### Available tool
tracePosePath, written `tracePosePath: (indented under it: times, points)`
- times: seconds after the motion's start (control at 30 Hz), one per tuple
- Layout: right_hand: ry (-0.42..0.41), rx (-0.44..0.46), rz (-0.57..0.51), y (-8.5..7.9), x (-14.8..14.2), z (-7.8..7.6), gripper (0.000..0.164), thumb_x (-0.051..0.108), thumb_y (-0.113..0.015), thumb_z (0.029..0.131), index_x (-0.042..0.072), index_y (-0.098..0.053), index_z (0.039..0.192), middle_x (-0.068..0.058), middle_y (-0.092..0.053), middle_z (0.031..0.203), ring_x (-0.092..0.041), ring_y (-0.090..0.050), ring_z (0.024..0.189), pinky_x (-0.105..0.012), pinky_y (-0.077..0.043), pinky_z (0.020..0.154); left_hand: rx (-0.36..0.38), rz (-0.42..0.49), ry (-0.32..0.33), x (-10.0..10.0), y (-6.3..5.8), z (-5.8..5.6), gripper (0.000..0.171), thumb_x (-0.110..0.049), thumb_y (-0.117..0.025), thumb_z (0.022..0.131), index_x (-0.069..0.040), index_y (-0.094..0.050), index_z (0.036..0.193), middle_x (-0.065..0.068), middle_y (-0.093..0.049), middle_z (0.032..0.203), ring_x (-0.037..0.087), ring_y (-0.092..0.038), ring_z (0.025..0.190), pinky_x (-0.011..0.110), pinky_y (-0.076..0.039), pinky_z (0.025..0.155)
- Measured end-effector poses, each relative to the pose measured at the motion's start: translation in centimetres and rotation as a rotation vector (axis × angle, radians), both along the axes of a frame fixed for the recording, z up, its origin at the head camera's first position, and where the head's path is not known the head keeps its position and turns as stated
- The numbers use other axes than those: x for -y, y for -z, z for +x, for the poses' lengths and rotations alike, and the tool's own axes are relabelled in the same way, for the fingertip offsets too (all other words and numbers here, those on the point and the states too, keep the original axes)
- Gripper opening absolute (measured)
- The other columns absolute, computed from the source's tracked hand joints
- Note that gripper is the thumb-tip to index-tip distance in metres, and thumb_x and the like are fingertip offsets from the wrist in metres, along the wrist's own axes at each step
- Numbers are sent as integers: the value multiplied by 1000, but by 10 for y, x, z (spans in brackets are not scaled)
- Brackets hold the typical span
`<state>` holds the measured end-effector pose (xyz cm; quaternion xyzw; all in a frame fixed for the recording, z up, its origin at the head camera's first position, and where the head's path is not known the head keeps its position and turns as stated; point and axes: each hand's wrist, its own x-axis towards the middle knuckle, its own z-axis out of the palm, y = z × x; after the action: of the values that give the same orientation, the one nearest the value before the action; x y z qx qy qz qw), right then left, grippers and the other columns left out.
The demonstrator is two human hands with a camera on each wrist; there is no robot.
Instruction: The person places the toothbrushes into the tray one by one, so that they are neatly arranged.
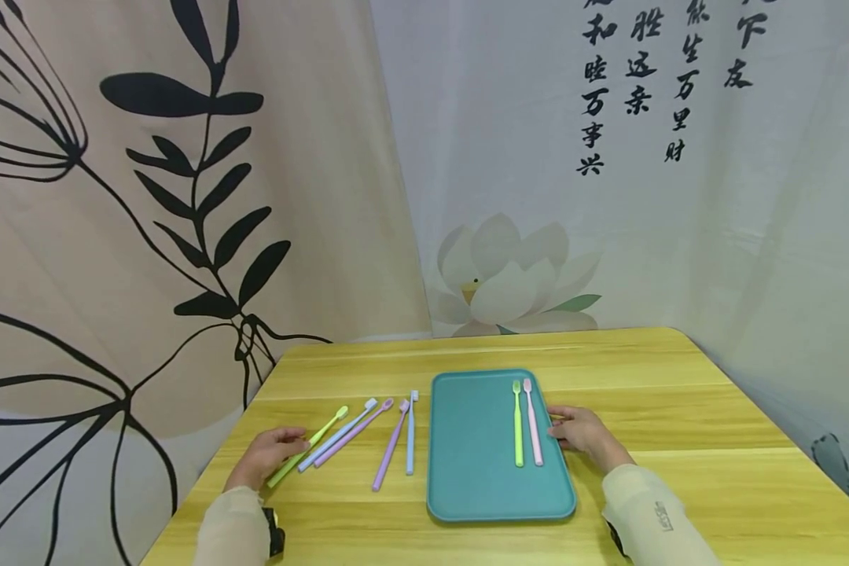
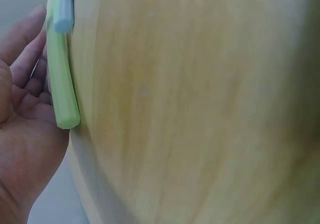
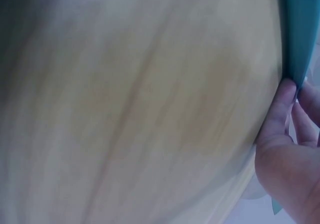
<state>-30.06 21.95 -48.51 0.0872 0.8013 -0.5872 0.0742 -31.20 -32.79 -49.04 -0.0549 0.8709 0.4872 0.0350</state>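
My left hand point(image 1: 272, 454) lies at the left end of a row of toothbrushes, its fingers beside and partly behind the green toothbrush point(image 2: 64, 79). No finger wraps round that handle. Next to it are a blue toothbrush point(image 1: 336, 436) and a purple toothbrush point(image 1: 354, 432); another purple toothbrush point(image 1: 391, 448) and another blue toothbrush point(image 1: 410, 436) lie nearer the tray. With thumb and fingertips, my right hand point(image 1: 586, 432) holds the right rim of the teal tray point(image 1: 474, 448). On the tray a yellow-green toothbrush point(image 1: 518, 428) and a pink toothbrush point(image 1: 534, 424) lie side by side, heads away from me.
The wooden table point(image 1: 686, 440) has a rounded far right corner. Behind it hangs a printed cloth point(image 1: 339, 196) with plants, a lotus and characters. A black strap point(image 1: 274, 533) sits at the left wrist.
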Motion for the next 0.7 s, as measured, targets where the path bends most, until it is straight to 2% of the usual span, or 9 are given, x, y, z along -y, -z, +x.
tracePosePath:
  times: [0.27,0.47,0.7]
  points:
    - [19,11,11,0,0,0,50,-5,-61,94,-8,-47,142,-23,-57,117,-23,-63,95,-34,-56,78,-28,-42,10,-3,3,-2,48,-16,-78,86,6,-63,126,16,-65,116,30,-58,107,45,-46,91]
    - [11,-2,4,0,1,0,49,-5,-61,94,-9,-47,141,-24,-57,116,-24,-63,95,-35,-56,79,-40,-40,14,-3,3,-2,45,-12,-78,86,9,-63,124,17,-65,114,32,-58,107,47,-46,92]
    - [14,1,-6,1,1,-1,51,-6,-61,93,-9,-47,142,-24,-57,115,-23,-63,94,-34,-56,78,-33,-64,9,-1,6,-5,38,-13,-74,88,5,-66,121,16,-66,115,32,-59,105,46,-47,88]
